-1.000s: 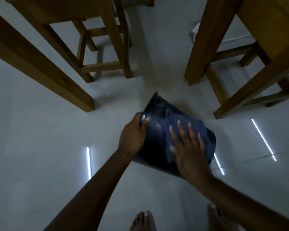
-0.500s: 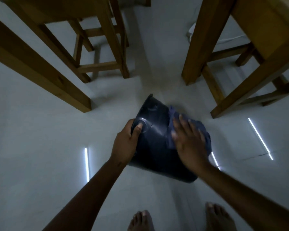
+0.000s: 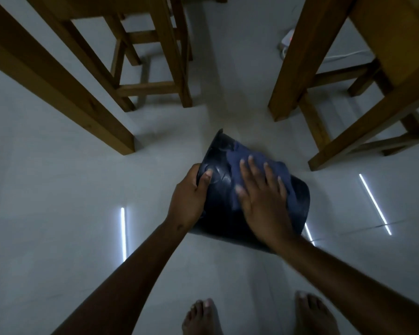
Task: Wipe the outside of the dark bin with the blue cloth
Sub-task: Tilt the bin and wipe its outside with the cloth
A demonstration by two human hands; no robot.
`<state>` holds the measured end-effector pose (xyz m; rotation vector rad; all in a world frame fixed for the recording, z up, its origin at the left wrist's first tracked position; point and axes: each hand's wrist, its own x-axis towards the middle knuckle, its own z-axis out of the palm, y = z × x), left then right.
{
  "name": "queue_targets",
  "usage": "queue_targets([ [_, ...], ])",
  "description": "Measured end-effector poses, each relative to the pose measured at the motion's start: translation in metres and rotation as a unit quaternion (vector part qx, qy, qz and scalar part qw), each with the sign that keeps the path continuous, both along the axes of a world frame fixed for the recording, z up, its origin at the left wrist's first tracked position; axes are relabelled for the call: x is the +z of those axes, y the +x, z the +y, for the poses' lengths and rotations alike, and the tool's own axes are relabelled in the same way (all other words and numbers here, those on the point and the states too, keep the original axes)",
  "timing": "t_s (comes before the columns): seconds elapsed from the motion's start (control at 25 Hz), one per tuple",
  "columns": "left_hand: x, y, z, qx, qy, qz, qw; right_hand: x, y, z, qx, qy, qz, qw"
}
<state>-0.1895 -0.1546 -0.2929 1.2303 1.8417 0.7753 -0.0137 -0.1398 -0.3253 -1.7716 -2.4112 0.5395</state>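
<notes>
Head view showed me the dark bin (image 3: 218, 213) tipped on its side above the pale floor (image 3: 58, 189), held between two bare hands. My left hand (image 3: 189, 197) was clamped on the bin's near-left edge, thumb laid over the outer wall. My right hand (image 3: 261, 201) lay flat with fingers spread, pressing the blue cloth (image 3: 259, 160) against the upturned side; it pinned the cloth rather than closing round it.

Against the frames from a second and half a second back, the right hand had slid up and across the wall, and the cloth now bunched nearer the far end of the bin, while the left hand's hold looked much the same. I judged the wipe to be mid-stroke, with the top side covered and the underside and the right flank yet to be done; the bin would need turning for those.

For room, wooden furniture legs (image 3: 290, 68) stood beyond the bin on both sides, well apart from it, and a clear lane of floor ran between them. My bare feet (image 3: 201, 315) were near the lower edge, short of the bin. Whether the bin touched the floor I could not tell in that dim light
</notes>
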Motion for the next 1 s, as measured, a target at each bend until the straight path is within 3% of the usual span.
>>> queue_targets([
  [0.08,-0.001,0.000,0.002,-0.006,0.002,0.003,1.000,-0.003,-0.005,-0.064,0.145,0.045,-0.056,0.987],
  [0.16,0.001,0.000,0.007,-0.013,0.010,-0.004,1.000,-0.010,-0.001,-0.087,0.223,0.073,-0.067,0.970],
  [0.2,0.003,0.001,0.007,-0.013,0.009,-0.008,1.000,-0.011,0.000,-0.072,0.213,0.080,-0.061,0.972],
  [0.28,0.003,0.000,0.002,-0.013,-0.001,-0.016,1.000,-0.005,-0.004,-0.016,0.085,0.055,-0.027,0.994],
  [0.4,0.001,-0.002,-0.008,-0.013,-0.003,-0.024,1.000,0.003,0.007,0.065,-0.043,-0.067,0.081,0.993],
  [0.48,0.003,-0.004,-0.004,-0.016,-0.007,-0.018,1.000,-0.001,0.012,0.049,-0.038,-0.059,0.066,0.995],
  [0.6,0.000,-0.011,0.000,-0.019,-0.003,-0.004,1.000,0.002,0.001,-0.038,0.081,0.037,-0.041,0.995],
  [0.72,-0.004,-0.011,-0.005,-0.027,0.012,-0.015,0.999,-0.003,-0.001,-0.052,0.140,0.082,-0.036,0.986],
  [0.88,0.000,-0.007,0.001,-0.017,0.006,-0.046,0.999,0.001,-0.005,0.010,0.025,0.022,0.036,0.999],
  [1.0,-0.001,-0.007,-0.004,-0.005,-0.007,-0.030,0.999,-0.002,0.004,0.056,-0.059,-0.064,0.129,0.988],
])
